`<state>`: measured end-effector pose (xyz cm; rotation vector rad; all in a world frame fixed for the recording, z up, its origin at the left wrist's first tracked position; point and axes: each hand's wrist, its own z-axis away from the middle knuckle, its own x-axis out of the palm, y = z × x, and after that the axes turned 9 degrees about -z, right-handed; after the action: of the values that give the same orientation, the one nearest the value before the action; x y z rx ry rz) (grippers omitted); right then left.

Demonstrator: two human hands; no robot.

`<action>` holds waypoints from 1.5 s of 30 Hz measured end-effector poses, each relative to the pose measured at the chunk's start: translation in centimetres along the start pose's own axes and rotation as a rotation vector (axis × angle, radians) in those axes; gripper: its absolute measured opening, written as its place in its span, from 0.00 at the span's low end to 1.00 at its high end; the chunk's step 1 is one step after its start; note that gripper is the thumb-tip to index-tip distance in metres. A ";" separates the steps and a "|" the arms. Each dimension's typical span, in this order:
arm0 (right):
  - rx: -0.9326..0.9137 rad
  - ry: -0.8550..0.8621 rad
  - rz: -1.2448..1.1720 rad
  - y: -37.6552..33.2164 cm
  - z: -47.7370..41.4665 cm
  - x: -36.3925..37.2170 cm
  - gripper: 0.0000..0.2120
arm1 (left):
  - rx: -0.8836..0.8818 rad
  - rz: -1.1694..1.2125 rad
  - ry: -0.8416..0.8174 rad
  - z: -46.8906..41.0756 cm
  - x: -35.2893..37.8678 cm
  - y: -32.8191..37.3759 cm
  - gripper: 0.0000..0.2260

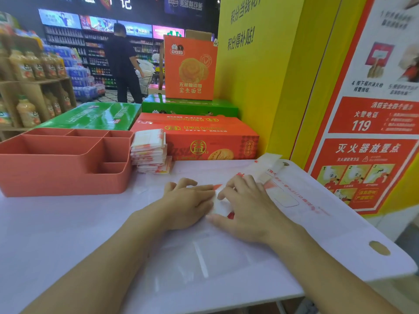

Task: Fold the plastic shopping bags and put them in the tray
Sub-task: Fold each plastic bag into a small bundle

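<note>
My left hand (pixel 188 200) lies flat on the white surface (pixel 68 234) near its middle, fingers straight, pressing the folded end of a plastic bag (pixel 271 172). My right hand (pixel 247 207) sits just beside it, fingers curled over that same fold. The rest of the bag runs as a narrow strip toward the far right edge. At the far left edge stands the coral tray (pixel 63 177), with several compartments. A stack of folded bags (pixel 149 150) rests just beside its right wall. Behind the far edge lie orange cartons (pixel 204 137) and a green carton (pixel 95 116).
</note>
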<state>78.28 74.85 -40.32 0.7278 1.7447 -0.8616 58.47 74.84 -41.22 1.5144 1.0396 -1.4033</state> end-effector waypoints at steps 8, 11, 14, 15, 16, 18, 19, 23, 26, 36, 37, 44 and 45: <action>-0.079 0.019 -0.030 -0.2 0.1 -0.7 0.27 | -0.010 0.112 -0.009 0.2 -0.9 -1.4 0.19; -0.055 0.106 -0.178 0.0 0.4 -1.1 0.21 | 0.013 0.204 -0.003 0.7 -1.4 -1.7 0.25; -0.034 0.155 -0.221 0.2 0.6 -1.6 0.18 | 0.045 0.220 -0.008 1.3 -1.9 -1.9 0.33; -0.039 0.174 -0.228 0.2 0.6 -1.8 0.18 | 0.067 0.205 -0.004 1.2 -1.8 -2.1 0.31; -0.037 0.185 -0.261 0.3 0.7 -1.9 0.19 | 0.079 0.196 0.012 1.1 -1.7 -2.2 0.28; 0.007 0.173 -0.421 0.4 0.9 -2.3 0.20 | 0.071 0.235 0.089 0.6 -1.3 -2.6 0.19; 0.044 0.163 -0.501 0.5 0.9 -2.4 0.23 | 0.058 0.277 0.122 0.5 -1.2 -2.6 0.15; 0.122 0.166 -0.714 0.8 0.9 -2.8 0.25 | 0.050 0.321 0.168 0.5 -1.2 -2.4 0.13; 0.180 0.135 -0.751 0.6 0.8 -3.0 0.23 | 0.022 0.372 0.198 0.5 -1.0 -2.3 0.12; 0.302 0.191 -0.621 1.5 -0.2 -2.6 0.20 | -0.051 0.504 0.218 0.0 -0.6 -0.8 0.03; 0.314 0.188 -0.618 1.6 -0.3 -2.5 0.18 | -0.061 0.499 0.218 -0.1 -0.6 -0.7 0.03; 0.395 0.116 -0.614 2.4 -0.5 -1.9 0.11 | -0.173 0.368 0.254 -1.1 0.2 0.6 0.10; 0.407 0.106 -0.591 2.4 -0.5 -2.0 0.11 | -0.179 0.345 0.244 -1.2 0.3 0.7 0.11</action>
<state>80.57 76.46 -38.86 0.5175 1.9347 -1.6391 59.57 75.73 -41.45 1.6646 0.9627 -0.8810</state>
